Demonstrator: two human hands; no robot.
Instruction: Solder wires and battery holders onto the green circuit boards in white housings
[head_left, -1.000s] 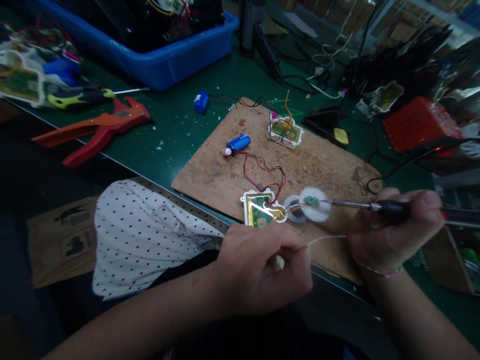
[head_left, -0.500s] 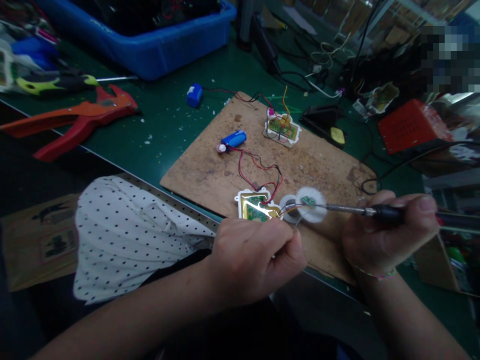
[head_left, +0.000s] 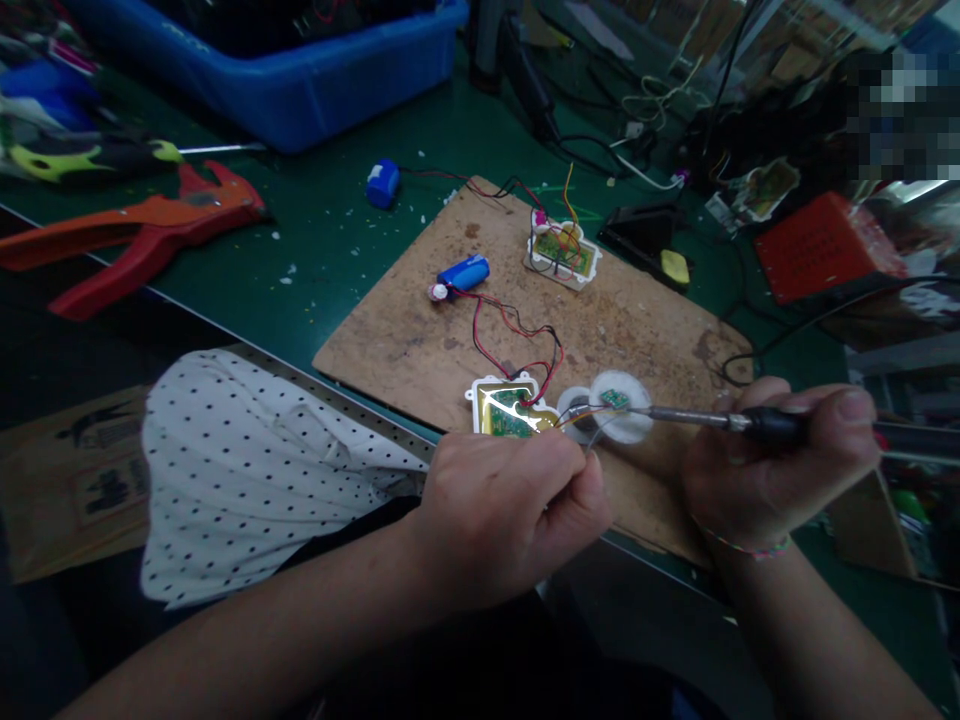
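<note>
My right hand (head_left: 780,470) is wrapped round the handle of a soldering iron (head_left: 690,415), whose shaft points left. The iron's tip is at a small green circuit board (head_left: 615,398) on a white round disc (head_left: 628,428). My left hand (head_left: 517,510) is closed, with a thin strand of solder wire (head_left: 596,436) running from its fingertips toward the iron's tip. Just beyond the left hand lies a white-framed circuit module (head_left: 499,408), partly hidden by the knuckles. Thin coloured wires run from it to the small board. Red and black leads join it to a blue cylindrical battery (head_left: 465,275).
Under the work lies a brown board (head_left: 405,340) on a green table (head_left: 315,230). A second circuit module (head_left: 562,255) connects to another blue battery (head_left: 383,184). Red-orange cutters (head_left: 165,225), a screwdriver (head_left: 97,157) and a blue bin (head_left: 360,95) are left; a red box (head_left: 825,245) stands right.
The view has shifted slightly, so the bench things sit a little further left. Both hands keep their grips, and the iron's tip stays at the small board.
</note>
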